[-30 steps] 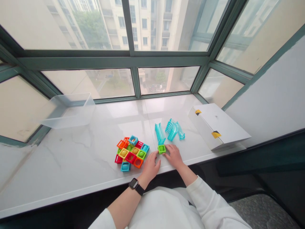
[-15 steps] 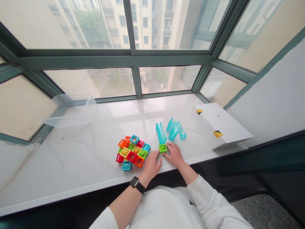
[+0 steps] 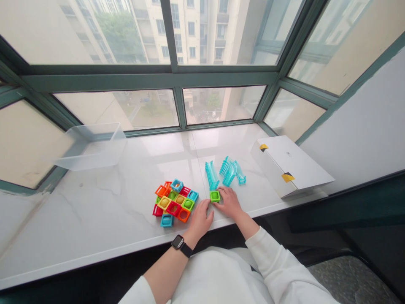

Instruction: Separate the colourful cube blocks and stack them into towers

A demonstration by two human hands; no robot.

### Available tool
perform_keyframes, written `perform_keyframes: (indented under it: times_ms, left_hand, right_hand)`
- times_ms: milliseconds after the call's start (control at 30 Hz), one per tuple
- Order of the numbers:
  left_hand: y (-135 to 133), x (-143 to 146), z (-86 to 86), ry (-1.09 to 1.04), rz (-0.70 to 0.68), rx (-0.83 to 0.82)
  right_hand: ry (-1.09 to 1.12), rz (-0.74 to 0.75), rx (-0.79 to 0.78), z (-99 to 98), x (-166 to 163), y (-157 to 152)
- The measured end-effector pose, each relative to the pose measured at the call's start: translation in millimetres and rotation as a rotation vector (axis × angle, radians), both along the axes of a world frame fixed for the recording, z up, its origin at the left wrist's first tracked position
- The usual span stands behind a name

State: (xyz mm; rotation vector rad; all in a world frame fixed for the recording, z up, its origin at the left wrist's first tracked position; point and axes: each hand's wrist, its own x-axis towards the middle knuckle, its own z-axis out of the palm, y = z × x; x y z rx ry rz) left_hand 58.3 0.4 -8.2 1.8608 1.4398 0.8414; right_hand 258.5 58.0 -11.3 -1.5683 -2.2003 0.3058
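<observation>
My left hand [image 3: 201, 219] rests palm down on the white marble sill [image 3: 95, 207], its fingertips just left of a green square block [image 3: 214, 196]. My right hand [image 3: 229, 203] has its fingertips against that block's right side, and I cannot tell whether it grips it. Left of my hands lies a tight cluster of colourful square plastic blocks [image 3: 175, 202]. Beyond the green block lie transparent teal ribbed track pieces [image 3: 228, 172].
A transparent plastic tub [image 3: 91, 147] stands at the far left of the sill, against the window. A white cardboard box [image 3: 289, 166] with yellow-and-black tape lies on the right. The sill's front edge runs just below my hands.
My right hand has shifted slightly toward the window along the green block. The camera view has moved a little, and the blocks and track pieces keep their places.
</observation>
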Motion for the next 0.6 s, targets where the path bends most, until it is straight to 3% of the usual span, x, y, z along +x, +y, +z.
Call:
perform_keyframes:
  times_ms: [600]
  left_hand:
    - [-0.6,2.7,-9.4,-0.002,0.029,0.024]
  right_hand:
    - [-0.032,-0.001,-0.006,-2.1,-1.9,0.0]
